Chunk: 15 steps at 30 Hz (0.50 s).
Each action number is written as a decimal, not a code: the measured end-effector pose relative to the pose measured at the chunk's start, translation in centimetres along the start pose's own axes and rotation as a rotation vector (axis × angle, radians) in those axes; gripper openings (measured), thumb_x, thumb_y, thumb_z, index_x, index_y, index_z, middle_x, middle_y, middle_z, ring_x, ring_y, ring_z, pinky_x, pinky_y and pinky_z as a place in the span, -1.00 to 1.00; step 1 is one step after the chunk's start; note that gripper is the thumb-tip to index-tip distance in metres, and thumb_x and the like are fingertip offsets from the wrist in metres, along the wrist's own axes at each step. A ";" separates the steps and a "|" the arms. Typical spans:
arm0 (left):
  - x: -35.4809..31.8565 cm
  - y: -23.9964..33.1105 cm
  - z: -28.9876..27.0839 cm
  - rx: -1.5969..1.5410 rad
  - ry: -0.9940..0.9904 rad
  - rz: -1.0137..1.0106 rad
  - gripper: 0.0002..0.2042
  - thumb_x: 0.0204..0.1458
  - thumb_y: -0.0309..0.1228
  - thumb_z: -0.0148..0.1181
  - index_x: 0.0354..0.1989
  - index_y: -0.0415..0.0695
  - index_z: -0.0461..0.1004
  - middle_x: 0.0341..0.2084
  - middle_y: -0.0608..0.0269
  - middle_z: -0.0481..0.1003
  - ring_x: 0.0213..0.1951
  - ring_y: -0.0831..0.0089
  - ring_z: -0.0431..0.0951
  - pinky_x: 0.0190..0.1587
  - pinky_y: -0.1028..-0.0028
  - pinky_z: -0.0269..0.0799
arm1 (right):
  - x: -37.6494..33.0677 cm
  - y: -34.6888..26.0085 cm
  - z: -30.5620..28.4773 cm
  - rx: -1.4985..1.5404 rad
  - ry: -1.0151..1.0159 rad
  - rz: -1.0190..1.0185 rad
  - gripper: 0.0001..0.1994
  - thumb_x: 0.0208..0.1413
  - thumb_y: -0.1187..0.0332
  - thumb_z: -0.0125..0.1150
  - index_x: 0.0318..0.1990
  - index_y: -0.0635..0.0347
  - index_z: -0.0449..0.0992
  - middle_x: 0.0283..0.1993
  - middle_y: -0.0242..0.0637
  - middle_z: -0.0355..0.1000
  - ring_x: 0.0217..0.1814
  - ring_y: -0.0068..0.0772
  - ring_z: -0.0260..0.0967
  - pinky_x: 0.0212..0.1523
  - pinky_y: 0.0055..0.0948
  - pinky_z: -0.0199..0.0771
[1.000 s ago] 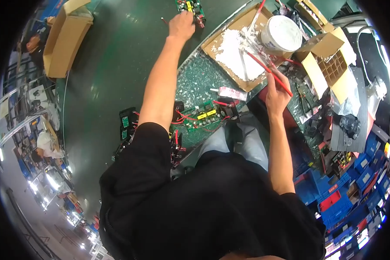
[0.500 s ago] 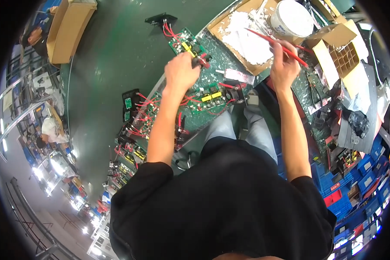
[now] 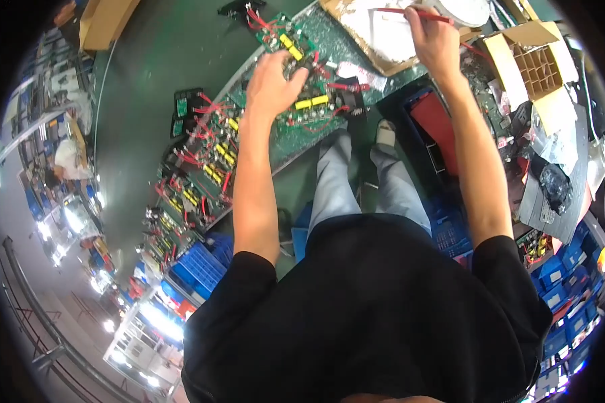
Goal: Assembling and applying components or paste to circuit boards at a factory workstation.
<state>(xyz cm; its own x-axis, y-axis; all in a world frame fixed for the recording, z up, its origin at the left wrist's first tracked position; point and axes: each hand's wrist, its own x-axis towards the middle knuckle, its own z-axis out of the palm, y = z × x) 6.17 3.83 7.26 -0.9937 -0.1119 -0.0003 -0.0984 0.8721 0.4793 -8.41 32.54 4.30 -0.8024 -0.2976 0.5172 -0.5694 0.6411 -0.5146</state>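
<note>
My left hand (image 3: 273,82) rests palm down on a green circuit board (image 3: 316,107) with yellow parts and red wires, its fingers curled over the board's far edge. A second green board (image 3: 286,40) lies just beyond my fingers. My right hand (image 3: 431,37) is shut on a thin red-handled tool (image 3: 402,11), held over a shallow cardboard tray (image 3: 373,30) of white material. The tool's tip is hidden.
More circuit boards (image 3: 205,168) with red wires lie in a row along the workbench to the left. A cardboard box with dividers (image 3: 534,64) stands at the right, a white round container (image 3: 465,10) at the top. Blue bins (image 3: 202,269) sit below the bench.
My left hand has drawn back from the far boards and come down on the nearer board. My right hand has lifted the red tool up over the cardboard tray.
</note>
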 end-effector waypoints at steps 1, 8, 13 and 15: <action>-1.2 -0.4 -0.4 0.031 0.154 0.077 -0.67 0.01 -0.25 0.18 -0.14 -0.24 0.45 -0.26 0.01 0.48 -0.17 0.06 0.48 -0.09 0.21 0.36 | 0.2 -0.9 -0.6 0.147 -0.044 0.131 -0.79 0.17 0.30 0.13 -0.26 0.29 0.54 -0.48 -0.05 0.49 -0.46 -0.12 0.46 -0.41 -0.29 0.40; -11.4 -5.3 1.5 0.178 0.015 -0.020 -0.81 -0.04 -0.40 0.21 -0.24 -0.16 0.50 -0.32 0.12 0.49 -0.20 0.14 0.48 -0.16 0.22 0.38 | -7.4 -4.8 -7.8 0.850 0.378 0.721 -0.70 0.29 0.37 0.00 -0.08 0.56 0.38 -0.10 0.04 0.46 -0.06 -0.18 0.50 0.05 -0.40 0.52; -10.0 -5.9 1.8 0.300 -0.210 0.157 -0.44 -0.24 -0.30 0.35 -0.01 -0.27 0.35 -0.08 0.00 0.35 -0.01 0.06 0.37 0.02 0.19 0.35 | -18.8 -8.2 -12.4 1.057 0.730 0.994 -0.78 0.23 0.41 0.03 -0.10 0.44 0.41 0.08 0.03 0.37 0.19 -0.13 0.34 0.22 -0.34 0.38; -9.8 -6.9 2.4 0.312 -0.235 0.247 -0.42 -0.24 -0.31 0.36 -0.01 -0.28 0.33 -0.08 -0.03 0.34 0.00 0.04 0.36 0.04 0.17 0.34 | -22.0 -11.7 -12.6 1.018 0.822 1.159 -0.73 0.24 0.35 -0.04 -0.09 0.44 0.39 0.06 0.04 0.40 0.23 -0.10 0.30 0.24 -0.27 0.35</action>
<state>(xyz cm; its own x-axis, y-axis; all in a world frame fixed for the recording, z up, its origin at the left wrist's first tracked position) 16.49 0.04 1.84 -0.9709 0.1974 -0.1355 0.1678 0.9647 0.2029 18.17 40.50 7.54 -0.7323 0.5648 -0.3805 0.0501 -0.5125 -0.8572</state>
